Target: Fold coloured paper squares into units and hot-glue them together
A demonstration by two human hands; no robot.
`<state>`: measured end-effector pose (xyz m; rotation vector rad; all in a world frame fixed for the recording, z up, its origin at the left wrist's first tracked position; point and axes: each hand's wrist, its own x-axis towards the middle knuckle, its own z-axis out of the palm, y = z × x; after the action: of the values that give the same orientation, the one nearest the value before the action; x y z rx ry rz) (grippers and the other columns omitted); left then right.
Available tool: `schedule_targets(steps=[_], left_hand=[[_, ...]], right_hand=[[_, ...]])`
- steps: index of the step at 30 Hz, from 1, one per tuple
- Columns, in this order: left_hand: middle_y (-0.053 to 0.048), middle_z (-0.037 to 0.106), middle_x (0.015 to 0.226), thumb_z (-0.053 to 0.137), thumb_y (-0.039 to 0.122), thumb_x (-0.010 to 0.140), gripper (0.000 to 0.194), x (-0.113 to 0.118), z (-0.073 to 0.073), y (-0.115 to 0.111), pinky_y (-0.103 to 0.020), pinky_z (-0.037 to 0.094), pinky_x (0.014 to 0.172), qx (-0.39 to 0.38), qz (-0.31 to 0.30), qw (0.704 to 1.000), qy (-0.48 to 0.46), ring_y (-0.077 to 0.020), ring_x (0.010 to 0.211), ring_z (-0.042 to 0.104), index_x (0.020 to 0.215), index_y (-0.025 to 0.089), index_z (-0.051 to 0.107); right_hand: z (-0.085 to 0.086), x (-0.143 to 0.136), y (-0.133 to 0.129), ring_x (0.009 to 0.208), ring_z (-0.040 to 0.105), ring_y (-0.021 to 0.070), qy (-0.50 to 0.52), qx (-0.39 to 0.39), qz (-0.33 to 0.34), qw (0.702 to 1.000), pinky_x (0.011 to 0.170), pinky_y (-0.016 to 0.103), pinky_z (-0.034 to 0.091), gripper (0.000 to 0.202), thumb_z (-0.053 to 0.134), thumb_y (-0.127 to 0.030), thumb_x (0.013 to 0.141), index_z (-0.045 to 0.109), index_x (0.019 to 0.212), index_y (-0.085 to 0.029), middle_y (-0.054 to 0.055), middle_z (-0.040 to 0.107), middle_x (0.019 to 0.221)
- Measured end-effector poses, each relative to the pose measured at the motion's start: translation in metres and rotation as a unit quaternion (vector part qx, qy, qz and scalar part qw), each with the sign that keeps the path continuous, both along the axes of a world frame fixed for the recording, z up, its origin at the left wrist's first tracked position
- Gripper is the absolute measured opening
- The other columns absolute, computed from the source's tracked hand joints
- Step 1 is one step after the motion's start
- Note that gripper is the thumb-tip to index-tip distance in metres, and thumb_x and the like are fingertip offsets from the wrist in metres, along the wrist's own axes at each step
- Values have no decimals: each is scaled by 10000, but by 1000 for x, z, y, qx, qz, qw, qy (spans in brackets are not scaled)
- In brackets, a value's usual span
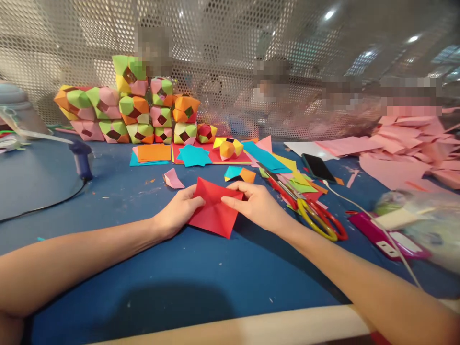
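A creased red paper square [217, 213] is held between my two hands above the blue table [172, 287]. My left hand [179, 211] grips its left edge, thumb on top. At the upper right edge, my right hand [253, 203] pinches the same sheet, its thumb also on the upper face. Just beyond the red paper lie a folded blue and orange piece [240, 174] and a small pink folded piece [174, 178]. Farther back are a blue star-shaped paper [194, 155] and a yellow and orange folded shape [228, 149].
Folded paper balls [134, 110] stand stacked at the back left. A glue gun [82, 158] is at the left. Scissors [316, 218], a phone [318, 166], a magenta power strip [388, 237] and a pink paper heap [413, 148] occupy the right. A perforated screen [223, 62] stands behind.
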<state>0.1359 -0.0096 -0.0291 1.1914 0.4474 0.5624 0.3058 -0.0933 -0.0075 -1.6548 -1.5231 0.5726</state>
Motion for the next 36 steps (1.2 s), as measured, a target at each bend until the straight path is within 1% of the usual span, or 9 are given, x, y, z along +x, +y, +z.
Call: schedule_targets(steps=[3, 7, 11, 15, 19, 23, 26, 31, 36], left_hand=[[-35, 699, 845, 568, 116, 698, 294, 0, 0, 0, -256, 470, 637, 57, 23, 998, 22, -171, 688, 631, 970, 175, 662], [-26, 695, 829, 589, 64, 666, 274, 0, 0, 1, -224, 452, 627, 134, 65, 988, 47, -163, 725, 615, 899, 168, 688], [-17, 693, 786, 624, 52, 640, 216, 0, 3, 0, -200, 434, 598, 175, 67, 981, 53, -148, 694, 588, 812, 162, 695], [-44, 700, 859, 647, 159, 697, 176, 1, 4, -1, -212, 464, 612, 158, 57, 984, 51, -167, 734, 613, 868, 155, 687], [-51, 690, 843, 631, 211, 734, 203, 1, 4, 0, -222, 478, 590, 133, 50, 989, 48, -181, 732, 629, 925, 152, 666], [-47, 690, 871, 631, 194, 729, 191, 1, 3, -1, -219, 479, 607, 178, 53, 981, 60, -175, 743, 622, 912, 156, 671], [-44, 691, 892, 621, 184, 736, 179, 0, 3, -2, -223, 480, 625, 199, 53, 977, 60, -175, 754, 618, 906, 160, 671], [-60, 693, 902, 616, 181, 734, 188, 1, 1, -3, -247, 493, 628, 184, 50, 980, 56, -189, 755, 627, 915, 150, 655], [-54, 686, 908, 608, 207, 741, 236, 1, 3, -2, -266, 500, 665, 166, 45, 983, 56, -198, 796, 636, 970, 150, 619]], right_hand=[[0, 2, -5, 588, 521, 125, -10, -19, 10, 1000, 537, 242, 408, 162, 585, -334, 776, 619, 786, -176, -9, 610, 680], [-7, 11, -5, 617, 524, 129, -10, -47, 23, 999, 554, 245, 406, 134, 584, -302, 764, 592, 726, -173, -15, 594, 682], [-13, 16, 0, 682, 585, 152, 44, -46, 32, 997, 614, 272, 460, 134, 596, -286, 755, 618, 832, -178, 0, 643, 756], [-14, 16, 4, 760, 634, 181, 139, -54, 35, 988, 689, 319, 512, 172, 628, -297, 733, 608, 858, -180, 21, 674, 820], [-13, 12, 4, 758, 645, 183, 181, -78, 40, 980, 710, 338, 526, 186, 654, -291, 712, 611, 850, -173, 24, 682, 818], [-13, 9, 3, 750, 651, 177, 209, -56, 43, 975, 730, 349, 532, 204, 665, -283, 710, 601, 868, -170, 25, 682, 824], [-16, 8, 2, 750, 654, 179, 200, -40, 40, 978, 731, 352, 535, 212, 660, -288, 720, 595, 889, -178, 23, 682, 822], [-22, 7, 1, 743, 647, 172, 144, -13, 38, 989, 703, 330, 531, 201, 621, -287, 765, 604, 945, -198, 20, 685, 851], [-20, 4, 0, 733, 635, 159, 131, 11, 4, 991, 664, 294, 518, 235, 633, -304, 757, 608, 964, -195, 19, 685, 865]])
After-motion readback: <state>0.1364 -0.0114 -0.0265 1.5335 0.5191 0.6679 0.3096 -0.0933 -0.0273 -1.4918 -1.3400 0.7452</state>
